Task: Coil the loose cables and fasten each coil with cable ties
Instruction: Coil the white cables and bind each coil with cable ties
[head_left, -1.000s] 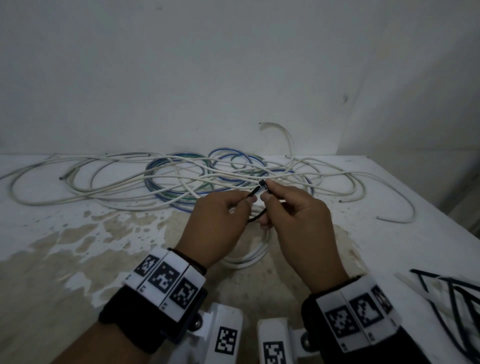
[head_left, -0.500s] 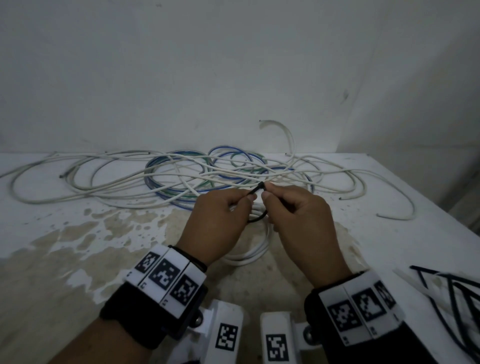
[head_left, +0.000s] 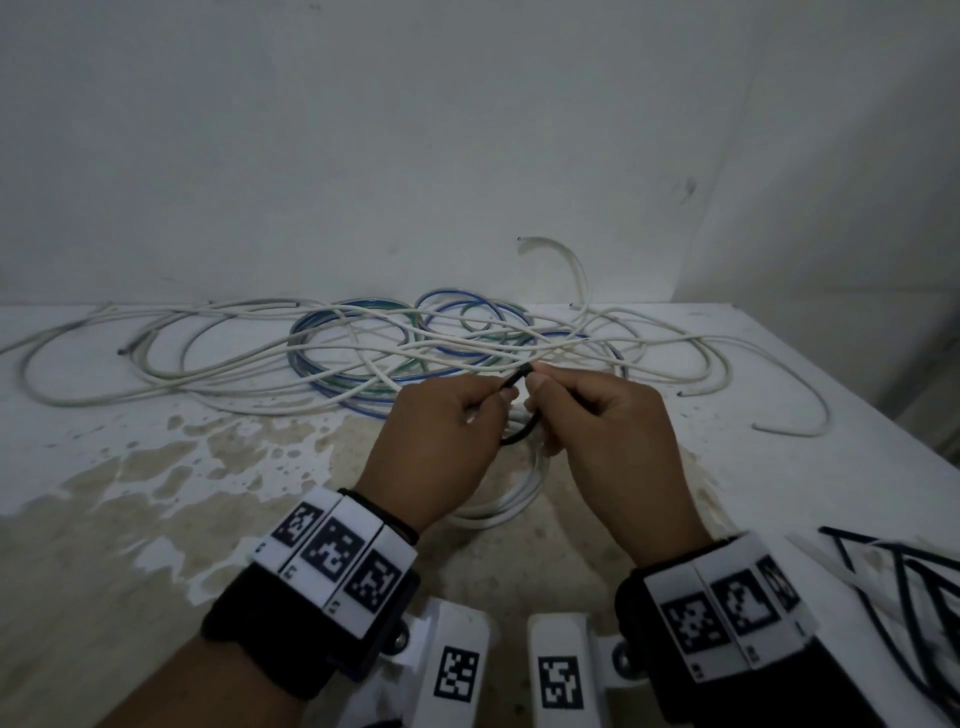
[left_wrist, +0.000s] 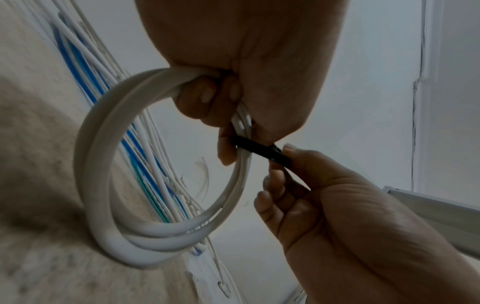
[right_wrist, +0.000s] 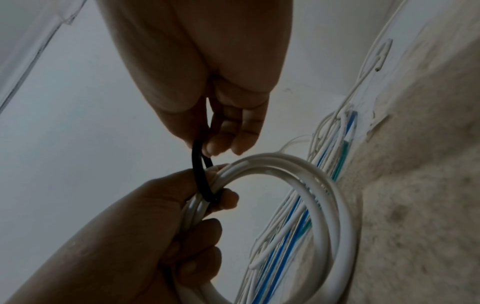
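While the left hand (head_left: 441, 441) clamps the white coil (left_wrist: 161, 232) with curled fingers and steadies the black tie (left_wrist: 255, 149) against it, the right hand (head_left: 608, 441) pinches the tie's free end — the step in hand looks like threading tail into head. To do it well, I'd keep the strands bunched flat under the left thumb, feed the tail squarely into the head, then pull snug along the tie's own line so no strand slips out. The coil hangs just above the tabletop (head_left: 104, 519), its ring standing roughly upright, edge-on toward the person. The tie loops across the bundle, its joined ends pointing up and away. Beyond lies the tangle (head_left: 363, 353) of white, blue and green cables — not yet coiled.
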